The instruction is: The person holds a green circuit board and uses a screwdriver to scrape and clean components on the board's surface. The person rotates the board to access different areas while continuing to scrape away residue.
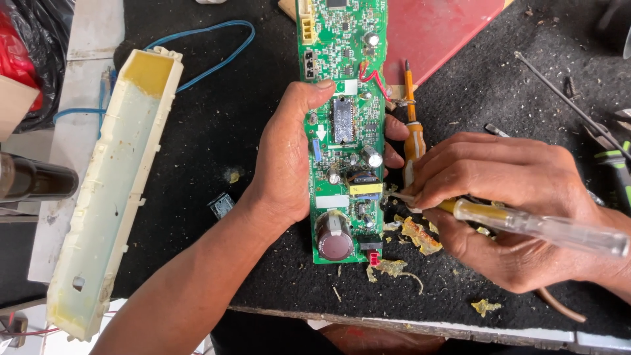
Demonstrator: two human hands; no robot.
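Note:
A long green circuit board (342, 79) lies on a black mat, with a large dark capacitor (334, 238) near its lower end. My left hand (289, 158) grips the board's middle, thumb on top and fingers curled under its right edge. My right hand (506, 204) holds a screwdriver with a clear handle (545, 228), its tip at the board's right edge. Yellowish flakes of resin (418, 235) lie beside the board. An orange-handled screwdriver (412, 125) rests just right of the board.
A long cream plastic casing (112, 190) with yellowed resin lies at left beside a blue wire (210, 33). A red sheet (440, 29) sits at top. Pliers and metal tools (608, 148) are at far right. A dark bottle (33, 181) lies at left edge.

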